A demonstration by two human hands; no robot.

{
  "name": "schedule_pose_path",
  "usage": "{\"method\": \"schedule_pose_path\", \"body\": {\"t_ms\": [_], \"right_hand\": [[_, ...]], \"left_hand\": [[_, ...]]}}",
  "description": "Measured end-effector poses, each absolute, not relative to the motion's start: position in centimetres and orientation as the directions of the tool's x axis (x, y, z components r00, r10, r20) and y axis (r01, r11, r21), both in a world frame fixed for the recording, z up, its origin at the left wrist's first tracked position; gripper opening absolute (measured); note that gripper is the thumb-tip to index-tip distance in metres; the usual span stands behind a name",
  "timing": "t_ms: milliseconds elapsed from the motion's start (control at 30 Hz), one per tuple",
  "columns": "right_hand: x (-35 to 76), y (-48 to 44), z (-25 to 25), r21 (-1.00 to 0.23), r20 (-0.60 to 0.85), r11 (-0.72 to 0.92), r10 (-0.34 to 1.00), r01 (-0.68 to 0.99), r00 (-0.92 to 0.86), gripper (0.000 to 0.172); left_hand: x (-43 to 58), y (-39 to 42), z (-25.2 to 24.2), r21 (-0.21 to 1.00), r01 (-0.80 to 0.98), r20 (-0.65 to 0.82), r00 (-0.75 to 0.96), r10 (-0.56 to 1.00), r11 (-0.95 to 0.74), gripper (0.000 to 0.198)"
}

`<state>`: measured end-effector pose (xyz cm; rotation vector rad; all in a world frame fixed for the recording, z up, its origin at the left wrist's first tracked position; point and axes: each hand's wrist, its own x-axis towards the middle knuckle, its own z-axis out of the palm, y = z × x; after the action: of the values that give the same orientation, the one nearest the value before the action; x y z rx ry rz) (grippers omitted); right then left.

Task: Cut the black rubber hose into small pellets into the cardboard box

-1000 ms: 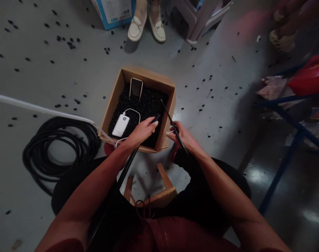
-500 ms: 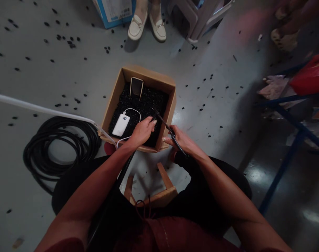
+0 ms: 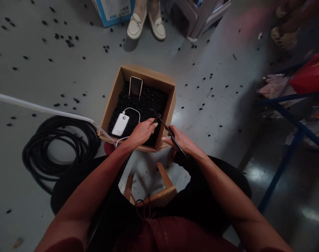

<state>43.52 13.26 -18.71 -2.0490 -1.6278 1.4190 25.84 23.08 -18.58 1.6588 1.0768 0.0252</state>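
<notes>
My left hand (image 3: 143, 132) is closed over the right part of an open cardboard box (image 3: 148, 74), its thumb and fingers pinching the dark end of a black hose. The hose (image 3: 101, 213) seems to run back under my left forearm to my lap. At the box's right edge my right hand (image 3: 179, 139) is wrapped round a long, thin, dark knife (image 3: 162, 121). Its blade points up and left over the box, crossing just beyond my left fingertips. Whether it touches the hose is hard to make out. Small black pieces (image 3: 149, 94) fill the box's bottom.
In the box lie a phone (image 3: 135, 87) and a white power bank (image 3: 121, 124) with a cable. A coiled black hose (image 3: 38, 150) lies left, under a white tube (image 3: 43, 108). Black bits dot the floor. A wooden stool (image 3: 159, 197), blue frame (image 3: 283, 171) and another person's shoes (image 3: 135, 26) are near.
The knife's blade has shifted slightly left and down, nearer my left fingertips. Both hands keep their grips; the whole view moved a little.
</notes>
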Motion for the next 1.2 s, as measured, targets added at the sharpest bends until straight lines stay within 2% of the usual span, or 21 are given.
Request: {"method": "schedule_pose_path", "body": {"t_ms": [233, 600, 733, 1000, 1100, 1200], "right_hand": [[43.3, 13.1, -19.6, -0.568, -0.511, -0.337, 0.859, 0.75, -0.001, 0.023], [42.1, 12.2, -20.5, -0.417, -0.594, -0.358, 0.803, 0.835, 0.048, 0.023], [42.0, 12.2, -20.5, -0.387, -0.608, -0.339, 0.793, 0.857, 0.038, 0.023], [41.8, 12.2, -20.5, -0.365, -0.619, -0.327, 0.785, 0.872, 0.035, 0.022], [41.8, 12.1, -20.7, -0.336, -0.628, -0.316, 0.777, 0.887, 0.038, 0.023], [42.0, 12.2, -20.7, -0.305, -0.645, -0.302, 0.763, 0.903, 0.037, 0.026]], "left_hand": [[25.9, 22.9, -19.0, 0.762, 0.648, -0.487, 0.581, 0.653, -0.009, 0.023], [25.5, 23.0, -19.4, 0.599, 0.784, -0.561, 0.555, 0.615, -0.162, 0.027], [25.4, 23.0, -19.7, 0.552, 0.815, -0.609, 0.54, 0.582, -0.178, 0.029], [25.0, 22.7, -21.1, 0.479, 0.834, -0.603, 0.538, 0.588, -0.272, 0.034], [24.9, 22.6, -21.5, 0.47, 0.841, -0.606, 0.528, 0.595, -0.269, 0.033], [25.0, 22.6, -21.2, 0.519, 0.83, -0.612, 0.526, 0.59, -0.202, 0.03]]}}
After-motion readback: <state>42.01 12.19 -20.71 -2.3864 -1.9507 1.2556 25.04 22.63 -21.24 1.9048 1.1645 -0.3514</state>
